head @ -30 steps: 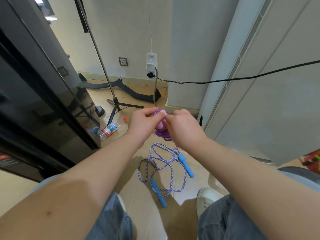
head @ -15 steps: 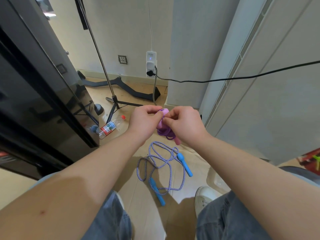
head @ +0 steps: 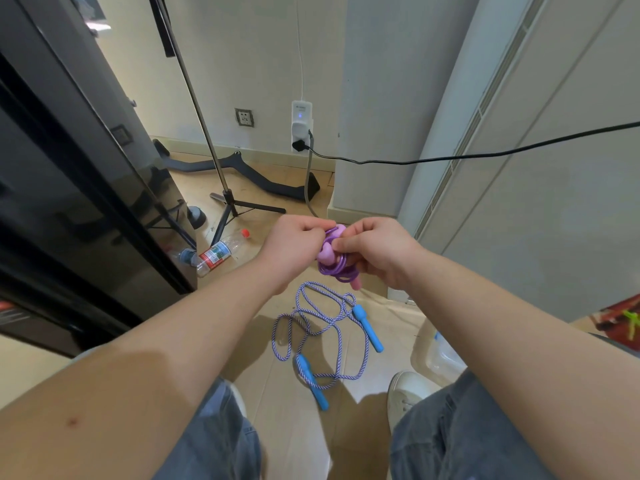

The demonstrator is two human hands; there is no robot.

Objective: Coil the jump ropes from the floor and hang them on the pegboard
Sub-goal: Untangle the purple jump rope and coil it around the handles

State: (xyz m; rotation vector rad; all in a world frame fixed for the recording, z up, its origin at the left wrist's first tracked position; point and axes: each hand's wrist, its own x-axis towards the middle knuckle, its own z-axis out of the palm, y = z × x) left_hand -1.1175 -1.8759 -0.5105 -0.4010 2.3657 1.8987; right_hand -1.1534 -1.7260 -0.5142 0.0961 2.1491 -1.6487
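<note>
Between left hand (head: 294,244) and right hand (head: 378,251), purple rope (head: 331,271), handles (head: 328,255) near-upright.

Beige floor (head: 291,431): blue-handled jump rope (head: 323,336) lies loose, uncoiled. Plastic bottle (head: 216,253) lies on its side, left of rope and farther off. Tripod (head: 229,201) and black curved base (head: 277,184) stand beyond rope. White shoe (head: 403,393) sits near rope, at its right.
</note>
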